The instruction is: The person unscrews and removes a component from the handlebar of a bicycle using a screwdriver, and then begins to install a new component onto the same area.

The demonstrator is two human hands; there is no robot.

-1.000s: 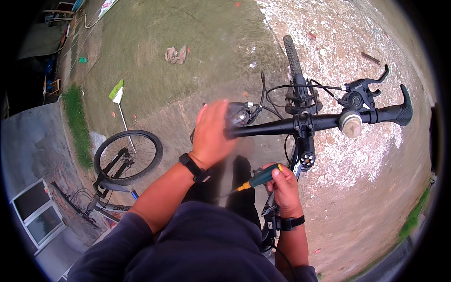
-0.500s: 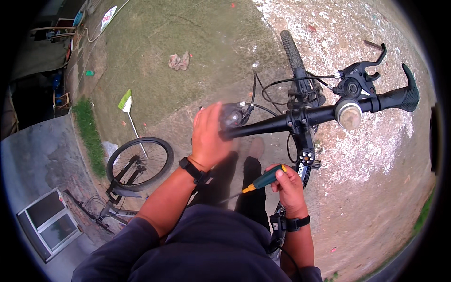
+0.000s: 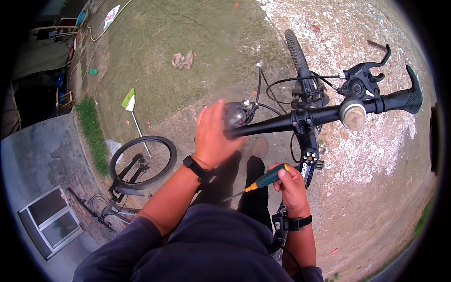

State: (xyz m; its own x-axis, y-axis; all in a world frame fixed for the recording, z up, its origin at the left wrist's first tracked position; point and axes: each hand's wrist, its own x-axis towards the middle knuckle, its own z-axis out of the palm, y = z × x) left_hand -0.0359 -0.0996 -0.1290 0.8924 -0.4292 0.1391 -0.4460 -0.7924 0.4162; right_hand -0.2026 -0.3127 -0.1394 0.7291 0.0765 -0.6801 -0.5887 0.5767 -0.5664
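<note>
My left hand [image 3: 213, 134] wraps over the left end of a black bicycle handlebar [image 3: 270, 124], covering the grip there. A brake-and-shifter unit [image 3: 239, 114] sits just ahead of its fingers. In my right hand [image 3: 292, 188], held below the bar near the stem, is a screwdriver [image 3: 267, 179] with a green and yellow handle. Its thin shaft points left toward my body, and the tip blends into my dark clothes. A round bell-like cap [image 3: 352, 115] and a second brake lever [image 3: 364, 82] are on the bar's right side.
The bicycle's front tyre [image 3: 296, 50] points away from me. To the left, another bicycle's wheel [image 3: 171, 162] lies by a green-headed broom [image 3: 128, 99]. A crumpled rag [image 3: 182, 60] is on the ground farther off. A wall with a window [image 3: 51, 221] stands at the lower left.
The whole scene has shifted slightly right in view. Both hands keep their places: the left on the handlebar, the right around the screwdriver.
</note>
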